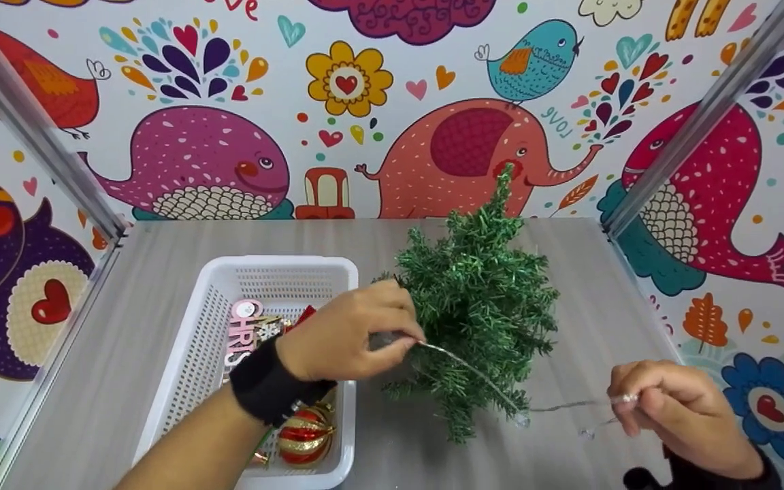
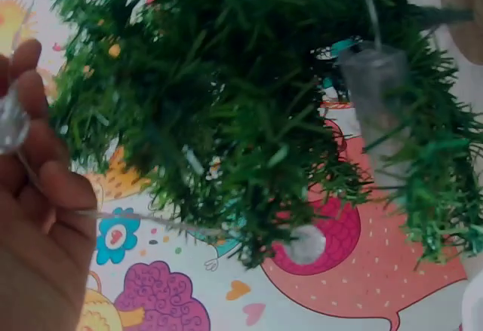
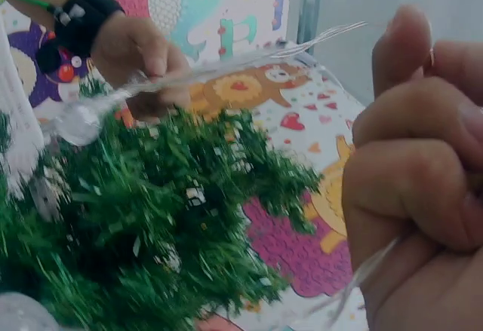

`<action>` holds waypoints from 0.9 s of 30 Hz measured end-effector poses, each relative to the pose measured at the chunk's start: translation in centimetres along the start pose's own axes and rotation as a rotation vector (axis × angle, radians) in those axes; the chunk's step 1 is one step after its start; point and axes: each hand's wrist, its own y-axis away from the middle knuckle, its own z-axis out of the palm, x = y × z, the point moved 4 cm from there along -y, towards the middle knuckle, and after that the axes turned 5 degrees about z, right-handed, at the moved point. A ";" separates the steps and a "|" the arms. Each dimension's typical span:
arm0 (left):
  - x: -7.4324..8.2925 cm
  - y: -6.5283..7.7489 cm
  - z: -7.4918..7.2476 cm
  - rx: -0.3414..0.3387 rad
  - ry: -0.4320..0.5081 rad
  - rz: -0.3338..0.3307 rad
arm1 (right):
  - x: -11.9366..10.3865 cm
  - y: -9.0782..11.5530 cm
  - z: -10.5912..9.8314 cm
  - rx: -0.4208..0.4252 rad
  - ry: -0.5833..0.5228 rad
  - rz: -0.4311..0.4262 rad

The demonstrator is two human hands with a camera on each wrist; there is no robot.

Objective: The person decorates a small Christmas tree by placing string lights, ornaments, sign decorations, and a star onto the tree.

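A small green artificial Christmas tree [image 1: 480,306] stands on the table between the hands. My left hand [image 1: 358,330] is in front of its left side, thumb and fingertips pinching the thin wire of a string of fairy lights [image 1: 470,371]. The strand passes across the front of the lower branches to my right hand [image 1: 678,408], whose curled fingers hold it right of the tree. Clear round bulbs hang along it, one bulb [image 1: 520,420] by the lowest branches. In the left wrist view a clear plastic case [image 2: 375,112] lies against the branches.
Left of the tree sits a white perforated basket [image 1: 348,435] with a red-and-gold striped bauble [image 1: 305,435], a pink letter ornament [image 1: 241,333] and other decorations. Patterned panels with metal posts [image 1: 712,102] enclose the grey table [image 1: 378,238] at the back and sides.
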 end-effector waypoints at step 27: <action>1.8 0.8 3.5 0.009 -0.657 0.147 | -0.5 -0.2 -8.3 0.576 1.532 0.187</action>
